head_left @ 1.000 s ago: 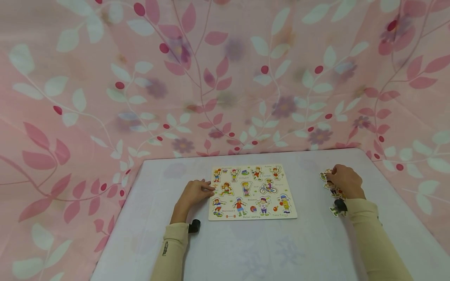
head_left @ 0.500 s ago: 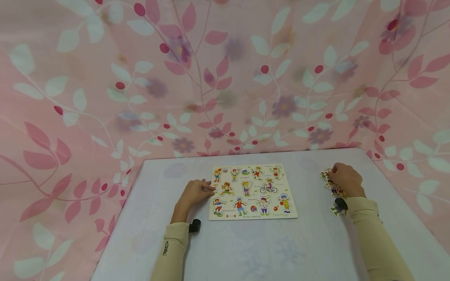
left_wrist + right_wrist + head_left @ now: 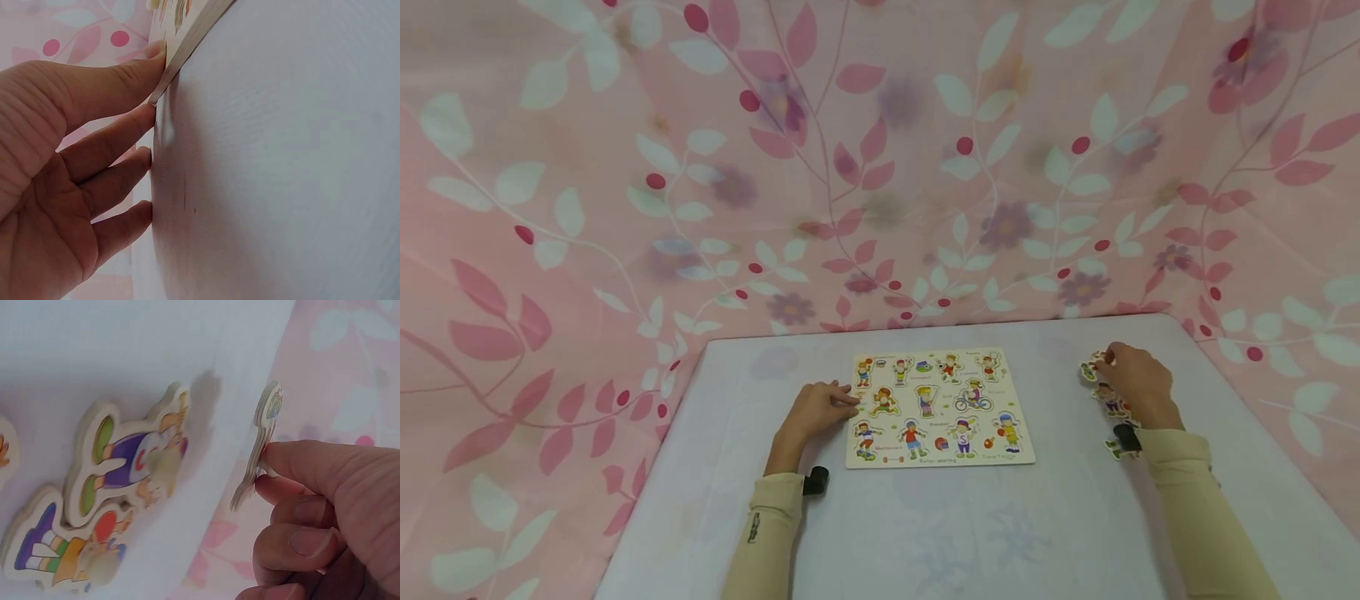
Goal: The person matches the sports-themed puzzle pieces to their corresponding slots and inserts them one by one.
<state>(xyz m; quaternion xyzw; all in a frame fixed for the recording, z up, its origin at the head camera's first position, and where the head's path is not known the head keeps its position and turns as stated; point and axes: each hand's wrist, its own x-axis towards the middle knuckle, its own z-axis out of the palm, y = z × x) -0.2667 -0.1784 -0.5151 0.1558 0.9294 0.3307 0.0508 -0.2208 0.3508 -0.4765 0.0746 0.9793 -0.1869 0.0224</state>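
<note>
A wooden puzzle board (image 3: pixel 1024 447) with printed child athletes lies mid-table. My left hand (image 3: pixel 811 414) pinches its left edge, thumb (image 3: pixel 140 72) on the top face and index fingertip at the side; the other fingers reach down to the cloth. Right of the board, my right hand (image 3: pixel 1138 385) pinches a flat wooden puzzle piece (image 3: pixel 255 456) between thumb and index finger. It is held edge-on above the table in the right wrist view, so most of its picture is hidden. Below it lie a piece in purple clothes (image 3: pixel 128 461) and one in orange (image 3: pixel 67 553).
One more loose piece (image 3: pixel 1114 448) lies near the right wrist, partly behind the black wrist camera (image 3: pixel 1126 437). White cloth (image 3: pixel 940 533) covers the table. Pink floral fabric (image 3: pixel 880 208) hangs behind it and along both sides.
My right hand has drawn up and slightly away with the pinched piece, which has separated from the pieces beneath. My left hand and the board stay in place.
</note>
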